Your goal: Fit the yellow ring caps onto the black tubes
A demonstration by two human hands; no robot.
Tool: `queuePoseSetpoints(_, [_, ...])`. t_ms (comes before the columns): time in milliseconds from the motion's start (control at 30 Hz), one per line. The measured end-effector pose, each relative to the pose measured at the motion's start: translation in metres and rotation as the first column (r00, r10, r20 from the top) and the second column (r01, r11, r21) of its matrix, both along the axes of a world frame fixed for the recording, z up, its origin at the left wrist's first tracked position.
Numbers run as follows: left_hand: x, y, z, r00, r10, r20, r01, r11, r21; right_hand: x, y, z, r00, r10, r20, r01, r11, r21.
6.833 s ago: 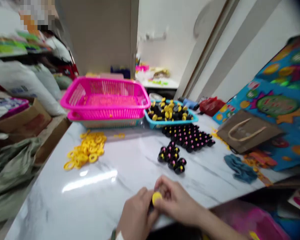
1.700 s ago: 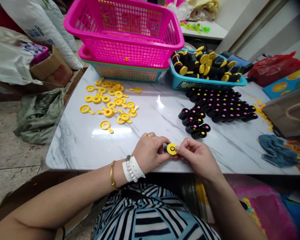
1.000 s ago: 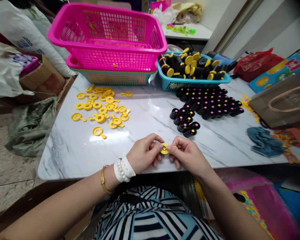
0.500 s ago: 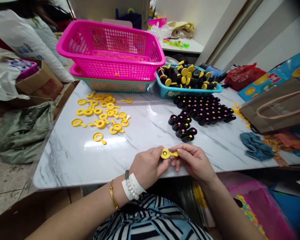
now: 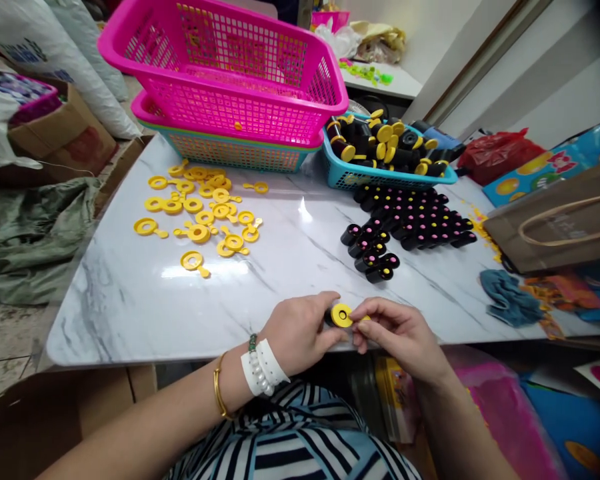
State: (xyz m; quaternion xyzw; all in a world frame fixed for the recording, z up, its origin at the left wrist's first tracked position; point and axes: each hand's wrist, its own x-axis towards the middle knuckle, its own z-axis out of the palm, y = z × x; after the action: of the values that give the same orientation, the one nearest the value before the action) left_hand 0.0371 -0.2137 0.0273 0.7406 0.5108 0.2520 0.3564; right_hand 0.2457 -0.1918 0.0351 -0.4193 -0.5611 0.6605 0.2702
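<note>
My left hand [image 5: 297,333] is closed around a small black cylindrical piece [image 5: 329,317], mostly hidden by the fingers. On its end sits a yellow ring with a tab [image 5: 338,320], its round face turned up towards me and a dark centre showing. The thumb and fingers of my right hand [image 5: 400,333] pinch the ring's tab. To the left on the table lie several loose yellow rings with tabs [image 5: 199,232]. Beyond my right hand, black cylindrical pieces [image 5: 380,275] with pink or yellow dots stand in close rows.
Stacked pink baskets [image 5: 240,110] stand at the back of the marbled table [image 5: 130,307]. Beside them, a blue basket [image 5: 380,177] holds black and yellow pieces. On the right are a brown paper bag [image 5: 555,213], a red plastic bag [image 5: 500,155] and a blue cloth [image 5: 510,297].
Both hands have shifted slightly right and down in view, as has the yellow ring. The ring's tab is now more covered by my right fingers, and the black piece shows beside my left fingers.
</note>
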Motion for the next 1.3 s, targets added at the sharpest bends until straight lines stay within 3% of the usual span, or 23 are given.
queuePoseSetpoints(200, [0.002,0.002,0.002,0.999,-0.009,-0.038,0.008,1.000,-0.027,-0.009,0.002,-0.002,0.983,-0.150,0.109,0.146,0.989,0.037])
queuePoseSetpoints(467, [0.003,0.003,-0.001,1.000,-0.001,-0.007,0.001,0.999,-0.041,-0.023,0.006,0.004,0.995,-0.039,0.094,0.052,0.989,-0.137])
queuePoseSetpoints(700, [0.003,-0.002,0.006,0.963,0.017,0.270,0.040,0.978,-0.205,-0.024,0.006,0.008,0.992,0.026,0.127,-0.007,0.988,-0.153])
queuePoseSetpoints(900, [0.007,-0.008,0.003,0.967,0.006,0.253,0.024,0.993,-0.114,-0.027,-0.002,0.006,0.986,-0.025,0.166,0.044,0.993,-0.111])
queuePoseSetpoints(1100, [0.006,-0.006,0.002,0.980,0.018,0.198,0.010,0.990,-0.138,-0.017,-0.001,-0.002,0.997,-0.006,0.072,0.017,0.987,-0.160])
queuePoseSetpoints(1300, [0.008,-0.008,-0.001,0.989,0.037,0.144,-0.026,0.997,-0.074,0.003,-0.001,-0.013,0.974,-0.161,-0.158,0.120,0.963,-0.241])
